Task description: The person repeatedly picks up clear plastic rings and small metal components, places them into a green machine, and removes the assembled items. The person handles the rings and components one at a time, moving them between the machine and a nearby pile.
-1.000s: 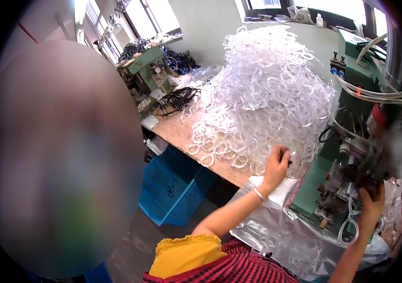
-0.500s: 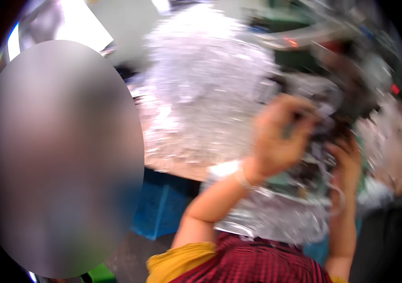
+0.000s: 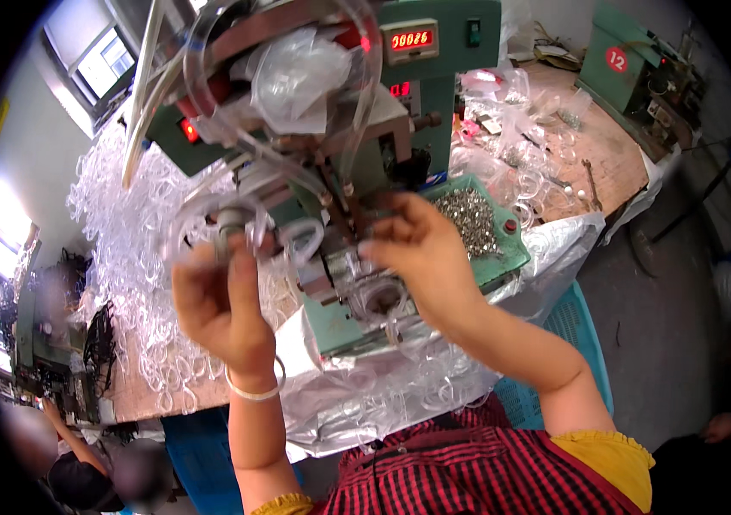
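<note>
Your left hand (image 3: 220, 313) pinches a clear plastic ring (image 3: 211, 225) at the green machine (image 3: 340, 172); your right hand (image 3: 417, 249) grips clear tubing (image 3: 374, 300) at its centre. At 1 o'clock, a round red label (image 3: 615, 59) marks a second green machine. At 3 o'clock of your right hand, a green tray (image 3: 503, 257) holds small metal parts (image 3: 467, 219). A clear bag (image 3: 383, 395) drapes the desk (image 3: 614, 163) at 6 o'clock.

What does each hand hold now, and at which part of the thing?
The left hand pinches a clear plastic loop at its lower edge, beside the green machine. The right hand has its fingertips at the machine's work point; what it holds cannot be told.
</note>
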The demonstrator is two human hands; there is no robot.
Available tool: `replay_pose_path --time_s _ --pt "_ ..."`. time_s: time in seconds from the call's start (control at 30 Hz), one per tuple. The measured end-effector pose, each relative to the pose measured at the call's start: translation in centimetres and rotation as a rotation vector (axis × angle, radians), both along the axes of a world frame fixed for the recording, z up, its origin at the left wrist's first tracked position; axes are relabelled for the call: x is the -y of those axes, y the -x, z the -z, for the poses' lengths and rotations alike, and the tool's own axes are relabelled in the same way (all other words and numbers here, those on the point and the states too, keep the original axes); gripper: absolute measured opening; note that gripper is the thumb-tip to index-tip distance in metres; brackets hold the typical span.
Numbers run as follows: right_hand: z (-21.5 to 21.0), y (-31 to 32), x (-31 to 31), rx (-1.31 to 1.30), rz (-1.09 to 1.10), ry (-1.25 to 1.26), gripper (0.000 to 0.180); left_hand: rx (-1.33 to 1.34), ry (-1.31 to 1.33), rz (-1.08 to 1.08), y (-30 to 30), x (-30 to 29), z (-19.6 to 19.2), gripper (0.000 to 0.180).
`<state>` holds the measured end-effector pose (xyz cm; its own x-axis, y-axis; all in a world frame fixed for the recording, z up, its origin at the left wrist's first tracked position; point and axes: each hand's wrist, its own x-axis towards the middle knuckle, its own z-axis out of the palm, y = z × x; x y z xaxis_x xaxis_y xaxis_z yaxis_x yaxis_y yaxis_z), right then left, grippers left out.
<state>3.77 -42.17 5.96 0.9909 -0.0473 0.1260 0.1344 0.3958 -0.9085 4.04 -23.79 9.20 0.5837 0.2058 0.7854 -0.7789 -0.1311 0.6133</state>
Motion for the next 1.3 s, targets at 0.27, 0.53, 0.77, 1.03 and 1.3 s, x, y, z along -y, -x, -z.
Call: replay_pose_path --time_s 0.27,0.53,0.77,1.03,1.3 --pt "6.9 4.5 11.1 -0.024 0.604 1.457 0.035 0.51 -0.887 0.077 2.6 3.5 3.9 0.022" --pt "8.6 -1.2 10.4 0.306 0.689 1.276 0.01 0.574 -0.853 0.037 0.9 3.3 5.2 0.024" --pt "9.7 -0.6 11.5 -0.013 0.482 1.665 0.022 0.54 -0.808 0.204 0.3 2.8 6.9 0.018" --pt "10.2 -0.5 10.4 0.284 0.739 0.973 0.016 0.5 -0.798 -0.239 3.8 0.1 7.5 0.017" --pt "7.9 -0.9 7.9 0.291 0.614 0.818 0.013 -0.124 -1.581 -0.795 -6.3 -18.3 18.3 0.029"
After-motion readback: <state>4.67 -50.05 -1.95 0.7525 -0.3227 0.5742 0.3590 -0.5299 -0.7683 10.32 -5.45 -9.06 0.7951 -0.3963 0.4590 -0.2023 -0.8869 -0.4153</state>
